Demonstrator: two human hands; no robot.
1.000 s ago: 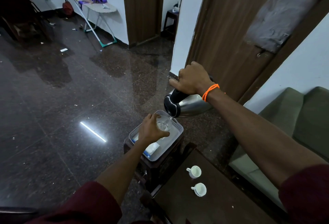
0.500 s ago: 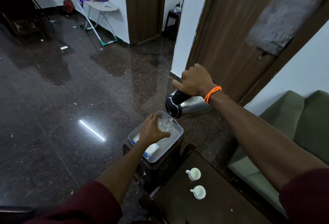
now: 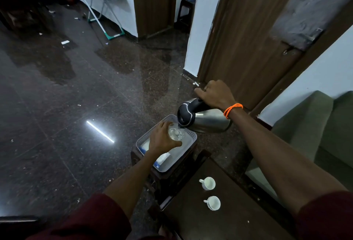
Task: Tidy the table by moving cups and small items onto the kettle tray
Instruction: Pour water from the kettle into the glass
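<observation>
cups (image 3: 207, 183), two small white ones with handles, stand upright and well apart from the kettle tray (image 3: 191, 136), on the dark surface (image 3: 219, 220) near the right forearm; the second cup (image 3: 213, 203) sits just beside the first, nearer the camera. neither is touched. judged light, rigid and breakable, likely ceramic, with a smooth glaze that may slip; best taken by the handle or pinched across the rim, one at a time, and set down gently.

tray rests on a dark stand beyond the surface and carries a white packet (image 3: 162, 158).

left hand (image 3: 162, 140): fingers closed around a clear glass (image 3: 176, 134) held over the tray. glass is fragile and appears to be taking water, so judged heavier and slick if wet.

right hand (image 3: 214, 94): fingers closed on the black handle of a steel kettle (image 3: 206, 121), tilted with its spout at the glass rim. kettle judged heavy and rigid; handle is the only sound hold.

risk: spill onto tray contents.
</observation>
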